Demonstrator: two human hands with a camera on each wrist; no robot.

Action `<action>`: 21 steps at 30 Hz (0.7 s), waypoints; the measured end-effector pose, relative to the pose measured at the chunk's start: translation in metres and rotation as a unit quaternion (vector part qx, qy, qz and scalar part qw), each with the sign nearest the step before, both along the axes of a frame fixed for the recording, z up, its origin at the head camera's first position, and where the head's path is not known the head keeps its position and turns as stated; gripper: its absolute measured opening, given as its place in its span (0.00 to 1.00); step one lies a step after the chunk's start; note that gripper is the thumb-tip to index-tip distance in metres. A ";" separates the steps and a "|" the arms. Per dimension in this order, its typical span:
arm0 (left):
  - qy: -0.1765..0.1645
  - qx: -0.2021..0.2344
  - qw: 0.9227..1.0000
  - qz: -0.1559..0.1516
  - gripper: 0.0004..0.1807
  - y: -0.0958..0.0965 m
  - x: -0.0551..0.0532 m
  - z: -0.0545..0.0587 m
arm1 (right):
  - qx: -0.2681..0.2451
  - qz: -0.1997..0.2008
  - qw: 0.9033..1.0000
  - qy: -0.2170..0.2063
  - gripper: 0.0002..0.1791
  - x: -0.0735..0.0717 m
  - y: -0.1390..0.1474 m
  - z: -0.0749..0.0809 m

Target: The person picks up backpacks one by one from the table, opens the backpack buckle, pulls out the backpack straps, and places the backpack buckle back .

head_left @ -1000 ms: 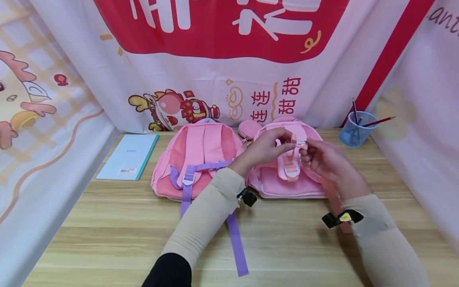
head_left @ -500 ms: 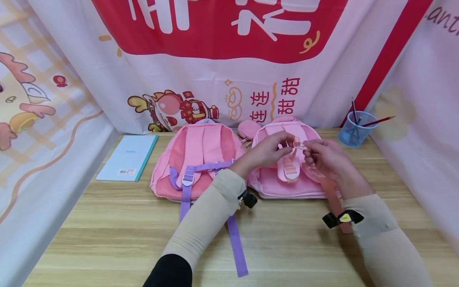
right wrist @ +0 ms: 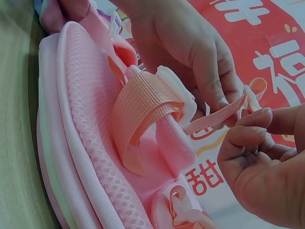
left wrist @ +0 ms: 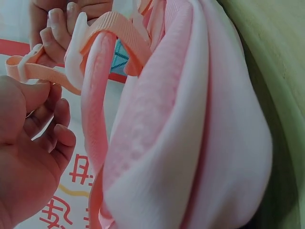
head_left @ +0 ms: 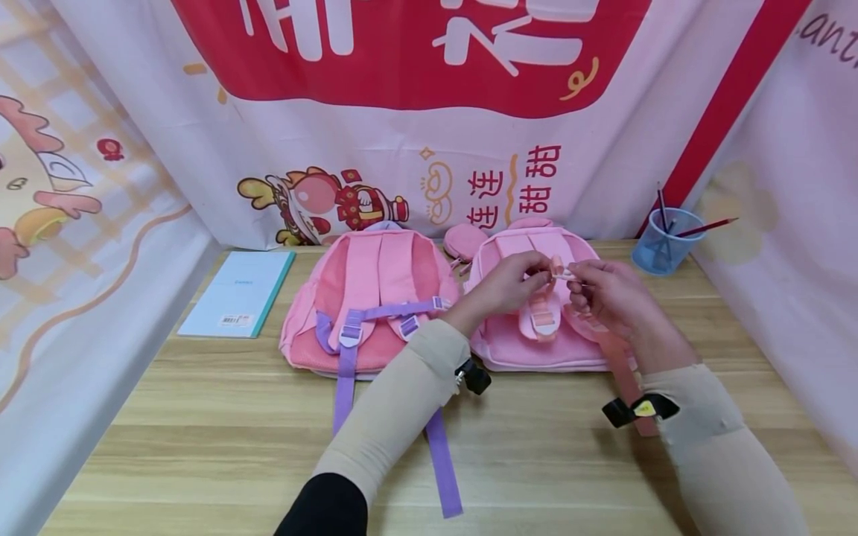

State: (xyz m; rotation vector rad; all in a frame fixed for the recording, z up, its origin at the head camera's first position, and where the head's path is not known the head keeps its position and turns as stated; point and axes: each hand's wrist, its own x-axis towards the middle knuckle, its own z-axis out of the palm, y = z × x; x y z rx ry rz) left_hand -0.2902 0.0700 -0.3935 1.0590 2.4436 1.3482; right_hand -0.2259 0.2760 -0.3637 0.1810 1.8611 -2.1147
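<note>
A pink backpack (head_left: 516, 346) lies straps-up under my hands. My left hand (head_left: 506, 286) pinches its narrow peach webbing strap (right wrist: 217, 116) between thumb and fingers. At the strap's looped end, my right hand (head_left: 613, 298) pinches a small white plastic buckle (right wrist: 251, 98) with thumb and forefinger. The webbing stretches between the two hands, above the bag. A wider peach strap (right wrist: 143, 102) passes through a white adjuster (right wrist: 178, 90) on the padded shoulder strap (right wrist: 174, 145). Part of the backpack is hidden by my hands in the head view.
To the left lies a second pink backpack (head_left: 365, 260) with purple straps (head_left: 444, 465). A blue notebook (head_left: 234, 290) is at the back left, and a blue cup (head_left: 660, 249) holding pencils stands at the back right. A round pink pouch (head_left: 465, 243) sits between the bags.
My left hand and forearm have shifted slightly right, uncovering more of the left backpack's purple strap. The white buckle has tilted flatter. My right hand keeps its grip.
</note>
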 end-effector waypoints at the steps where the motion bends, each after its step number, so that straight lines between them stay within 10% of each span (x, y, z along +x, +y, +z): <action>1: -0.003 0.000 1.000 0.003 0.10 0.001 0.000 0.000 | 0.001 -0.001 1.000 0.000 0.14 0.000 0.000 0.000; 21: 0.022 -0.025 0.999 0.018 0.08 0.011 0.004 -0.005 | -0.035 -0.015 0.999 0.014 0.17 0.005 0.003 0.005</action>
